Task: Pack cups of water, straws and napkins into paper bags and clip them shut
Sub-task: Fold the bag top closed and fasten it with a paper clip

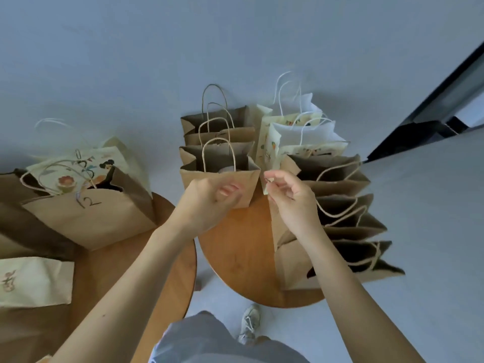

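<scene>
The open brown paper bag (200,174) on the round counter (235,258) is being clasped at its front by the left grip (209,200) while a probable clip (267,181) is being pinched in the right grip (288,195), so its mouth needs flattening first

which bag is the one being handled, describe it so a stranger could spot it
On the right-hand round wooden table, the left column of brown paper bags runs away from the person. It is the nearest brown bag in that column. Unlike its neighbours, the left hand grips its front wall, and something pale shows inside its open mouth.
</scene>
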A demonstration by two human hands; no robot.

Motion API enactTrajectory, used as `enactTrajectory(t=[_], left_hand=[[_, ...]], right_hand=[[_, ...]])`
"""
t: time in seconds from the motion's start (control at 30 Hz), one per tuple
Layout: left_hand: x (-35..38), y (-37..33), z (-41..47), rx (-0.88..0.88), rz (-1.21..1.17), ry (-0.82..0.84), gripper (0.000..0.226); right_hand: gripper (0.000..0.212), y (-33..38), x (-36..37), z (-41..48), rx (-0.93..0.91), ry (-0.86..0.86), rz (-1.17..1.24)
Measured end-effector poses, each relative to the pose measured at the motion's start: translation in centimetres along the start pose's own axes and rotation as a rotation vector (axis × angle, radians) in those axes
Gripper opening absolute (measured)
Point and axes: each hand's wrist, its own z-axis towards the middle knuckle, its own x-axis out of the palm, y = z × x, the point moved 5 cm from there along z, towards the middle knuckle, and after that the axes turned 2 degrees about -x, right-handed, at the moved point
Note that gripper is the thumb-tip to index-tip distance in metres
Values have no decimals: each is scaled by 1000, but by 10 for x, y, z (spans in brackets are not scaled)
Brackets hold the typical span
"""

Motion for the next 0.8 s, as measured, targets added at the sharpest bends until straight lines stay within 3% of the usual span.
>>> enactTrajectory(t=[0.27,0.43,0.6,0.8], left_hand=[[7,57,65,-152,20,8,18],[12,100,93,-103,208,-43,22],[26,127,107,-222,462,187,58],[35,147,121,-323,648,248,78]], right_hand=[[22,-31,24,78,100,106,17],[21,-49,43,111,166,181,-62],[21,-60,54,134,181,242,-128],[16,-74,58,151,172,311,-148]])
